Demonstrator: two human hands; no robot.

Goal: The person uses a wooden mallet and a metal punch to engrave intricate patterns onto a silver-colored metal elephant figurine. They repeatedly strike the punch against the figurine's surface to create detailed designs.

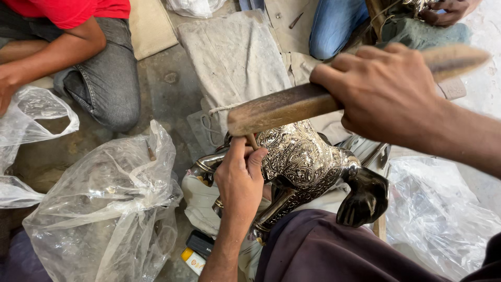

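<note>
So the right hand (pixel 386 94) has its grip wrapped tight around a long wooden stick (pixel 292 107), held roughly level over the work, with the far end blurred. Right under it sits a metal figure (pixel 308 162), shiny silver with fine swirly engraving all over and dark, smooth parts lower down on the right side. It rests on the person's lap, on dark purple cloth (pixel 323 250), with some pale rag under it. The left hand (pixel 240 180) is up against the figure's left side, its grip pinched narrow on a thin little tool (pixel 252 141) that pokes up between thumb and fingers, tip just below the end of the stick. To the left on the floor is a big crumpled clear plastic bag (pixel 104 209), and another clear bag (pixel 443 209) lies on the right. A grey cloth (pixel 235 57) is spread out beyond the figure. Top left, another person in a red shirt (pixel 68 10) and grey jeans sits on the floor, well apart from the work.
</note>
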